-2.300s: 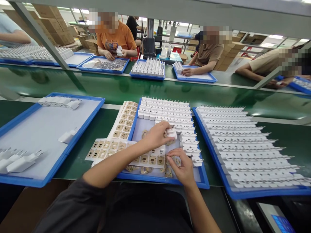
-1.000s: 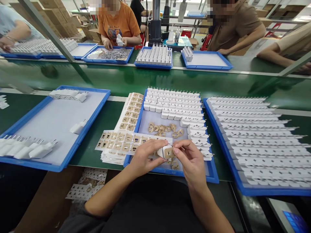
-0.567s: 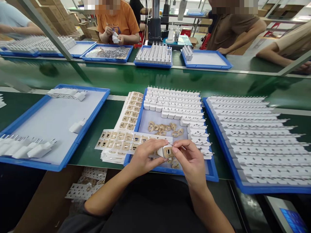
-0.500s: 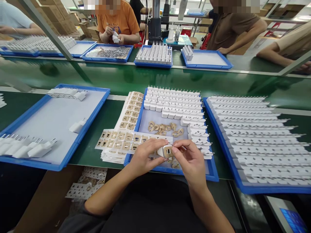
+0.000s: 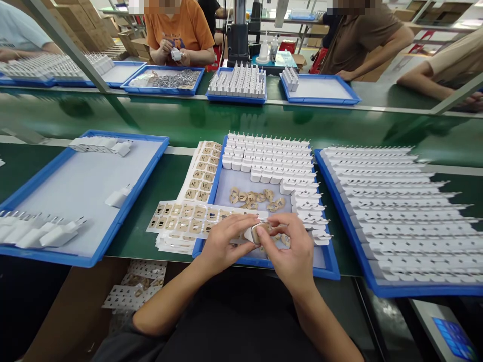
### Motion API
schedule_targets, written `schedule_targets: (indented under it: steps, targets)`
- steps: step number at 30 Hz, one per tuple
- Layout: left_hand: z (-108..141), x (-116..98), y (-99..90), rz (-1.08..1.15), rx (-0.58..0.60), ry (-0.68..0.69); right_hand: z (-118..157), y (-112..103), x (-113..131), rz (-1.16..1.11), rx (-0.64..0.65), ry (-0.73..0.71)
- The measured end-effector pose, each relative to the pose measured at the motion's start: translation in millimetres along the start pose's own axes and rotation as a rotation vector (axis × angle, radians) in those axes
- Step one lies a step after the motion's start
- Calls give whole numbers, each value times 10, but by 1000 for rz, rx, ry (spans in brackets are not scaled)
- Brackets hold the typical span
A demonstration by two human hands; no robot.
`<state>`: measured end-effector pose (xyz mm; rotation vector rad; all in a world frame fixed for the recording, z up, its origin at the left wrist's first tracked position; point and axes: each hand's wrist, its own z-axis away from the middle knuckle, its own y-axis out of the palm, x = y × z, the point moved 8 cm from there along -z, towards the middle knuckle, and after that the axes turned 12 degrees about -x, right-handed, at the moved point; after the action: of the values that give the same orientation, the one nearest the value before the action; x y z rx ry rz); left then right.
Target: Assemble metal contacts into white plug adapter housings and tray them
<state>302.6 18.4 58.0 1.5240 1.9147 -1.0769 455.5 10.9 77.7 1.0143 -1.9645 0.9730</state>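
Note:
Between the fingers and thumb of my left hand (image 5: 228, 241) is a white plug adapter (image 5: 254, 234) with a tan face. My right hand (image 5: 289, 246) presses its thumb on that face, its other fingers curled at the far side. Both hands are over the near part of the middle blue tray (image 5: 328, 261). Rows of white adapters (image 5: 271, 156) fill the tray's back and right side, and loose tan pieces (image 5: 251, 197) lie in its middle. A sheet of tan stickers (image 5: 184, 217) overlaps the tray's left edge, with more sheets beneath.
On the left, a blue tray (image 5: 86, 259) holds several adapters. A packed tray of adapters (image 5: 407, 216) stands on the right. Across the green belt (image 5: 169, 118) are more trays and a person in orange (image 5: 181, 30) handling a white part. A metal post slants at upper left.
My right thumb has moved left onto the adapter's tan face, covering much of it. The adapter stays in my left hand. The camera view has shifted slightly.

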Motion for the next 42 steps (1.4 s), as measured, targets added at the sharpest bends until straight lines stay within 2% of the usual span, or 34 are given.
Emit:
schedule_targets:
  steps: [2, 6, 8, 11, 17, 22, 30, 35, 42]
  targets:
    - [8, 31, -6, 24, -25, -40, -2, 51, -34, -53, 72, 43]
    - [71, 89, -10, 106, -90, -67, 60, 178, -178, -315, 236, 209]
    - [110, 102, 3, 152, -116, -56, 71, 171, -259, -415, 211, 258]
    - [133, 95, 41, 187, -124, -30, 72, 149, -328, -447, 157, 267]
    - [57, -55, 45, 69, -162, 142, 123, 223, -197, -459, 159, 250]
    - [64, -81, 69, 5, -146, 160, 128, 231, -174, -504, 74, 260]
    - [50, -120, 65, -19, -182, 226, 143, 271, -301, -657, 94, 376]
    - [51, -192, 49, -51, -225, 346, 145, 270, -278, -710, 86, 375]
    - [77, -172, 48, -38, -201, 356, 135, 272, -303, -716, 92, 377]
